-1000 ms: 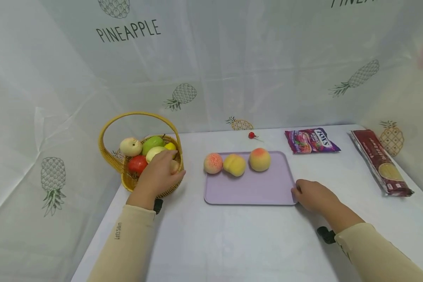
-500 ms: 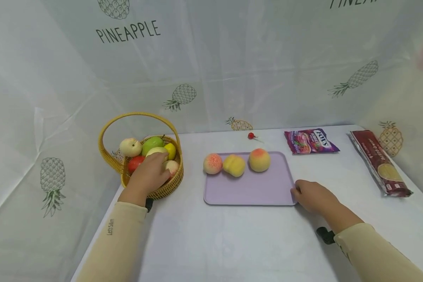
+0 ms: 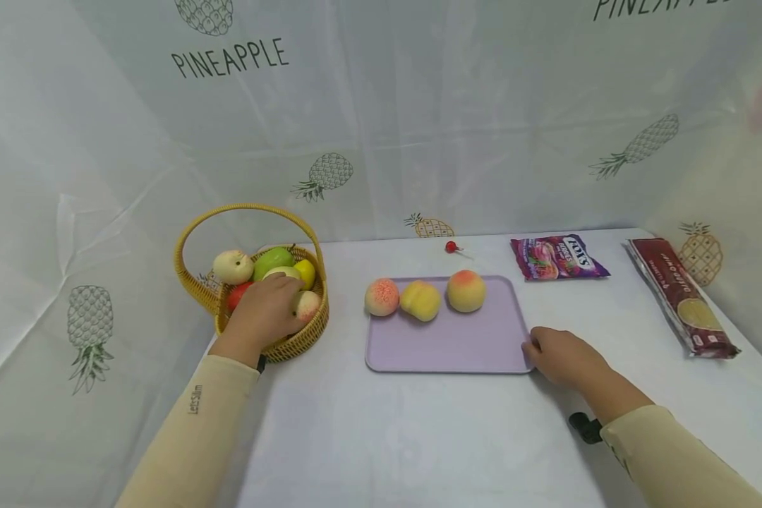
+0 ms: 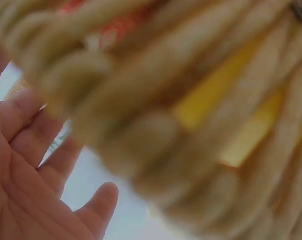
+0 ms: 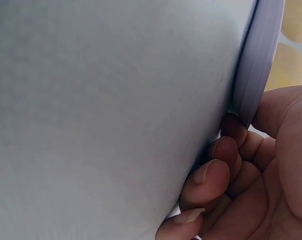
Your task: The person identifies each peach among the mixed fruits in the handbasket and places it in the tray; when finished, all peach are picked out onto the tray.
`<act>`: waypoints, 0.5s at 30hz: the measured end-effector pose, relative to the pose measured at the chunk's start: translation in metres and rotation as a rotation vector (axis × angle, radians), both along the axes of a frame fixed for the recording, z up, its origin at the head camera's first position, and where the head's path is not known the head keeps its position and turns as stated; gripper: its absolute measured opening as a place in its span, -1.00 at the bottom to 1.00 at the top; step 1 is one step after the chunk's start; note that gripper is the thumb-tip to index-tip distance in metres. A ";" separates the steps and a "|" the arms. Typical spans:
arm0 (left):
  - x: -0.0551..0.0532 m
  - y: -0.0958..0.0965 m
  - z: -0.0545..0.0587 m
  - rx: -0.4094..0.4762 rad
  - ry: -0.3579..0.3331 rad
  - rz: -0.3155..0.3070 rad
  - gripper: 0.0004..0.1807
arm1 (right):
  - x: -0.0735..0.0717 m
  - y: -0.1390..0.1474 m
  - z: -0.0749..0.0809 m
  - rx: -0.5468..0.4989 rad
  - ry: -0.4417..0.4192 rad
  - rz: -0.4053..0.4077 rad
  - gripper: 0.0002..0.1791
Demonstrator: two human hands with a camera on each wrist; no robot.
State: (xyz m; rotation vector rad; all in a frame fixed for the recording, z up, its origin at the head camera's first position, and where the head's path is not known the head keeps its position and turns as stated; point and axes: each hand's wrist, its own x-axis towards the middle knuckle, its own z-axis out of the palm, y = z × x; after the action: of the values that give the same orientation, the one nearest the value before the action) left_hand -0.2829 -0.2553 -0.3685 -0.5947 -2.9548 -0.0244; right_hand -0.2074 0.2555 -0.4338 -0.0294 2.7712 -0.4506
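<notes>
My left hand (image 3: 262,316) is over the front of a yellow wicker basket (image 3: 303,341) of fruit, beside a pale pink peach (image 3: 307,306). In the left wrist view, the fingers (image 4: 58,162) are spread behind the blurred basket weave, holding nothing visible. My right hand (image 3: 565,358) pinches the right edge of a lilac tray (image 3: 447,347), thumb on top and fingers curled beneath, as the right wrist view shows. Along the tray's back lie a speckled pink peach (image 3: 382,297), a yellow peach-like fruit (image 3: 421,300) and a larger orange-pink peach (image 3: 466,291).
Also in the basket are a green fruit (image 3: 273,262), a yellow lemon (image 3: 306,274), a pale round fruit (image 3: 233,267) and a red fruit (image 3: 236,296). A small red cherry (image 3: 451,247), a purple candy bag (image 3: 557,257) and a maroon packet (image 3: 681,296) lie behind and right.
My left hand has shifted left and toward me at the basket, uncovering the pale pink peach and the lemon. My right hand and the tray have stayed put.
</notes>
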 end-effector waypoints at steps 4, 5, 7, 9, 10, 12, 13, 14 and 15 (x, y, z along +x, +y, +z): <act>-0.004 -0.001 -0.002 -0.043 -0.022 -0.001 -0.48 | -0.001 0.001 -0.001 -0.007 0.001 -0.004 -0.45; -0.005 -0.001 -0.003 -0.052 -0.035 0.003 -0.45 | -0.001 0.001 -0.002 -0.010 0.001 -0.005 -0.45; -0.006 -0.002 -0.004 -0.064 -0.063 0.015 -0.35 | -0.001 0.001 -0.003 -0.013 0.000 -0.007 -0.45; -0.006 -0.001 -0.005 -0.070 -0.088 0.021 -0.26 | 0.000 0.001 -0.003 -0.012 0.004 -0.007 -0.44; -0.007 -0.001 -0.005 -0.071 -0.095 0.022 -0.22 | 0.000 0.001 -0.003 -0.011 0.006 -0.007 -0.45; -0.007 -0.001 -0.006 -0.076 -0.099 0.021 -0.18 | 0.000 0.001 -0.003 -0.010 0.011 -0.006 -0.46; -0.008 0.000 -0.006 -0.077 -0.098 0.018 -0.16 | 0.000 0.001 -0.003 -0.010 0.014 -0.006 -0.46; -0.008 0.000 -0.005 -0.076 -0.098 0.015 -0.15 | 0.000 0.001 -0.002 -0.010 0.015 -0.006 -0.47; -0.008 0.001 -0.005 -0.077 -0.096 0.010 -0.16 | 0.000 0.001 -0.002 -0.010 0.014 -0.007 -0.47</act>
State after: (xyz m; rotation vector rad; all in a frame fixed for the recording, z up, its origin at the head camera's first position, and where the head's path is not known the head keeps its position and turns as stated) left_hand -0.2908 -0.2542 -0.3735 -0.6047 -3.0635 0.0639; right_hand -0.2072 0.2564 -0.4358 -0.0257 2.7840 -0.4676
